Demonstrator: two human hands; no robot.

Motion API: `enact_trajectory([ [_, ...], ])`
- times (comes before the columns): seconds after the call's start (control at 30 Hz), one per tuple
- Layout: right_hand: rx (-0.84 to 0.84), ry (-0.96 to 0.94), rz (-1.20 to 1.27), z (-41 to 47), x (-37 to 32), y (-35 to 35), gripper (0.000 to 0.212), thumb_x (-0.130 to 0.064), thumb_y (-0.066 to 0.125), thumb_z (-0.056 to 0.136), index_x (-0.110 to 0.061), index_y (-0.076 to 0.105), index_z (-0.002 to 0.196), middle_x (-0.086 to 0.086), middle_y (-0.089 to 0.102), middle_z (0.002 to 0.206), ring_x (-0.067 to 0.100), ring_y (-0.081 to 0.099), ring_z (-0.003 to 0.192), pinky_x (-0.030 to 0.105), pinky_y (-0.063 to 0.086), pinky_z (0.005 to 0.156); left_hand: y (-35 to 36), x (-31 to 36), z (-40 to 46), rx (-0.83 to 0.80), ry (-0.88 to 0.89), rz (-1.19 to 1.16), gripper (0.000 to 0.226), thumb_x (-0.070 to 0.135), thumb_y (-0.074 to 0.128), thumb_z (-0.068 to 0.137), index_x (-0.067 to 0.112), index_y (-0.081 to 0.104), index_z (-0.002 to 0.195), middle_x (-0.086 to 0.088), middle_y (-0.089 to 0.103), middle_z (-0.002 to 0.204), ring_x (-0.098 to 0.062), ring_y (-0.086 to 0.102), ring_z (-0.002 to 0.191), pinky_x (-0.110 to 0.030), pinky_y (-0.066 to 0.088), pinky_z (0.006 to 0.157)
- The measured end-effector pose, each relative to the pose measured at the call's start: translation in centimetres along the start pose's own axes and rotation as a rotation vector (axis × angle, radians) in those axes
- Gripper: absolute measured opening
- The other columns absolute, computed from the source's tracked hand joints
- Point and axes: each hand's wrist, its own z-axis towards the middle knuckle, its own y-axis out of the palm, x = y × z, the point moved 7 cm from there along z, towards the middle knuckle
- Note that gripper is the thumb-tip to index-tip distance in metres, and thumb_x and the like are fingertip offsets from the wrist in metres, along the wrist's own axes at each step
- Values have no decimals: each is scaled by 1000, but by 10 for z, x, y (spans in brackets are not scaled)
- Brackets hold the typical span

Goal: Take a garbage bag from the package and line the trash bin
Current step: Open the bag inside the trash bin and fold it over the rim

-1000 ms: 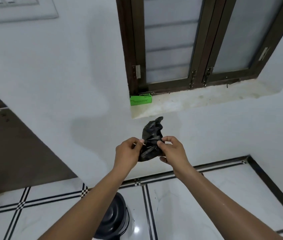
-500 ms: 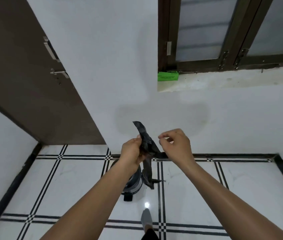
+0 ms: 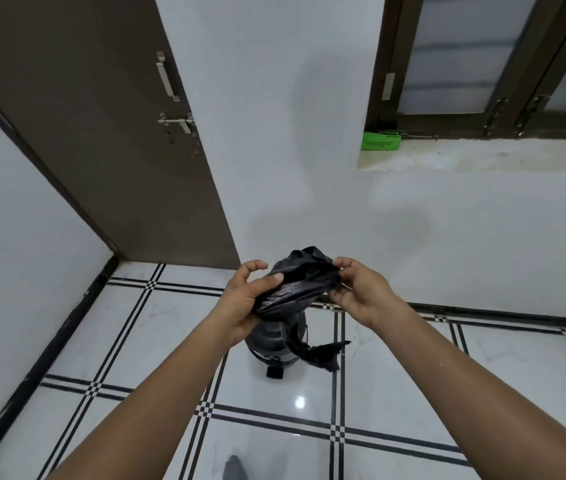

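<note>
Up front, both hands, left hand [image 3: 240,299] and right hand [image 3: 357,292], grip the crumpled black bag [image 3: 300,285]; green package [image 3: 380,141] lettering unreadable

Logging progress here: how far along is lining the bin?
Done: a black garbage bag is out of the green package on the sill. In hand: the left hand and right hand hold it, still bunched. Left: open it and fit it into the trash bin below.
</note>
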Motion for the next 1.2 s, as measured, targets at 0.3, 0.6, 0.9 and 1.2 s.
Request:
enact_trajectory([
  [0.3,-144,-292,-1125,7,38,107,39,9,54,83,-20,78,72,-2,70,74,11,59,66,16,46,59,-125,67,-3,180,175,279,48,-16,41,90,17,68,69,-4,68,81,-20,63,66,-27,55,55],
  [0.6,137,-500,-1558,44,101,181,78,-16,67,90,-23,30,158,10,40,138,32,58,116,31,47,100,-183,113,3,327,458,1726,25,25,52,97,23,72,112,0,53,117,-28,61,83,-33,41,67],
  [0.9,280,-559,-1621,53,117,186,33,-3,58,83,-21,70,109,2,59,117,28,63,102,27,42,79,-222,137,20,459,508,1827,18,5,61,86,16,75,93,-1,52,84,-25,51,71,-34,39,58],
  [1.2,235,-550,-1267,86,103,205,30,-3,68,75,-24,57,93,-4,63,84,18,59,77,30,47,68,-230,131,55,93,500,1802,74,1,72,76,12,43,144,2,14,162,-31,63,76,-43,57,69],
])
